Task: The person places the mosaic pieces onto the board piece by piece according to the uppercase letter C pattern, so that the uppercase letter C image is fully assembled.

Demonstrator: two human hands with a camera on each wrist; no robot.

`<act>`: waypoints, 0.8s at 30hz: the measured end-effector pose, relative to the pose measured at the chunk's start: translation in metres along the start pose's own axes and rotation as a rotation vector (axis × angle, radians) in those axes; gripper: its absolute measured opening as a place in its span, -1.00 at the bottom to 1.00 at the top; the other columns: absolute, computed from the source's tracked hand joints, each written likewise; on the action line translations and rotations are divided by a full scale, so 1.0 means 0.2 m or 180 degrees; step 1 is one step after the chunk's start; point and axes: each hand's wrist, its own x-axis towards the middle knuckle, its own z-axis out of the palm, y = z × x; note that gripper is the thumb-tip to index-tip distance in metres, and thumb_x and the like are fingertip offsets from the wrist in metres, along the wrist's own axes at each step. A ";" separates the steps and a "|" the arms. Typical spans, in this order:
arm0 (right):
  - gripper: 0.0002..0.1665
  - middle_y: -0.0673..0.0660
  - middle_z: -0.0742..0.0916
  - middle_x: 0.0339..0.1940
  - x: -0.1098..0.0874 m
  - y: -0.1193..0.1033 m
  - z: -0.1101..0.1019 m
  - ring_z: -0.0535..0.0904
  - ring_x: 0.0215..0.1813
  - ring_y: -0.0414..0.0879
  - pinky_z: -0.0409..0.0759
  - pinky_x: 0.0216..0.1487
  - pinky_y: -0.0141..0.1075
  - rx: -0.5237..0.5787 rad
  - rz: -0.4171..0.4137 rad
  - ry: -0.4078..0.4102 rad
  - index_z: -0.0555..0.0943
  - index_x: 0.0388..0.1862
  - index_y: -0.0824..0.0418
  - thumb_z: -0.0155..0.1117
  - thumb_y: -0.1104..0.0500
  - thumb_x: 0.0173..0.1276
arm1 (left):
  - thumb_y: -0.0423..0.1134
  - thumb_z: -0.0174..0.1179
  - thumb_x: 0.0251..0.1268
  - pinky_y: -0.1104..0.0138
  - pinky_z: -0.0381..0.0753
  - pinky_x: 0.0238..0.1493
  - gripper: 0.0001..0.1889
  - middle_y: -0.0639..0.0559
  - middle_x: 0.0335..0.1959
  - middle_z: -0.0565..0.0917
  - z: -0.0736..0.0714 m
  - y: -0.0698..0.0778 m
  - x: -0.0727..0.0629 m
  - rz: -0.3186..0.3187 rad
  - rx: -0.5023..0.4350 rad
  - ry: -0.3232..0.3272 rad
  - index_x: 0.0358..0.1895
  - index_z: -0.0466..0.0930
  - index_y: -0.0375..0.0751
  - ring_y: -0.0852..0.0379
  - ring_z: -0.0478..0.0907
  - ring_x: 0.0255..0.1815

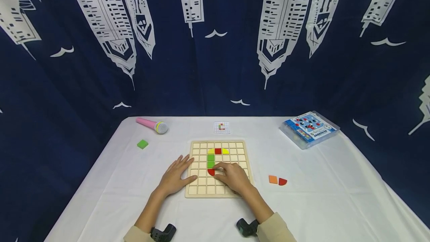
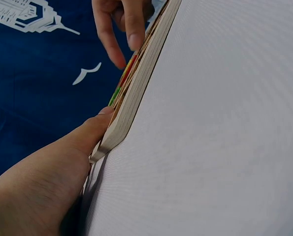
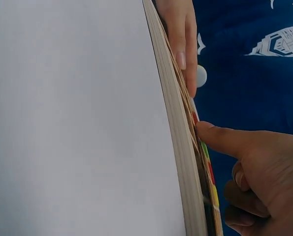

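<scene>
A wooden grid board (image 1: 196, 192) lies on the table with coloured tiles in its cells. My left hand (image 1: 175, 176) spreads over the board's left edge, its thumb on the near left part. Over the middle, my right hand (image 1: 235, 176) pinches a red quarter-circle tile (image 1: 211, 172) between thumb and index finger at its right side. Above that tile sit two green square tiles (image 1: 210, 161) in a column. A red square tile (image 1: 218, 151) lies in an upper row between two yellow tiles (image 1: 226, 151). In the right wrist view, my right thumb (image 3: 208, 127) reaches the board's edge-on surface.
An orange tile (image 1: 273, 179) and another red quarter-circle tile (image 1: 283, 182) lie right of the board. A green tile (image 1: 142, 144) and a pink microphone (image 1: 149, 124) lie left. A small pattern card (image 1: 221, 127) sits behind the board, a plastic case (image 1: 309, 130) back right.
</scene>
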 end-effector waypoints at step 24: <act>-0.65 -0.04 0.36 -0.73 -0.46 0.51 -0.52 0.17 -0.64 -0.18 0.11 -0.66 -0.35 -0.0318 0.1110 0.0136 0.69 -0.18 0.06 0.46 0.01 0.01 | 0.23 0.13 0.14 0.04 -0.08 0.39 -0.24 -0.03 0.42 0.16 0.00 0.01 0.00 -0.0037 -0.0028 0.0017 0.37 0.24 -0.04 -0.07 -0.06 0.44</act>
